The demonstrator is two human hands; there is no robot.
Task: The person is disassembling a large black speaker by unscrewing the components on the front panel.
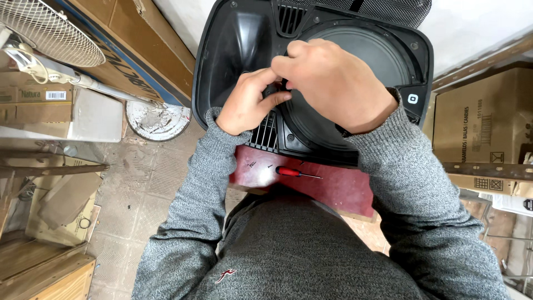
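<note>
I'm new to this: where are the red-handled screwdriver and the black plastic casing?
Red-handled screwdriver (pixel 288 171): head view, on its red handle.
Black plastic casing (pixel 233 39): head view, on its glossy upper-left inner wall.

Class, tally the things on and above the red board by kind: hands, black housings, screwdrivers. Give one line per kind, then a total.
Hands: 2, left hand and right hand
Black plastic housing: 1
Red-handled screwdriver: 1
Total: 4

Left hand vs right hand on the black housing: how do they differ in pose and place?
The left hand sits lower, by the vent slats, fingers pinched together; the right hand lies higher, knuckles up, draped over the round recess of the black housing. The left hand shows its thumb side, the right hand its back. Both meet at one spot; what they pinch is hidden. The red screwdriver lies untouched.
</note>
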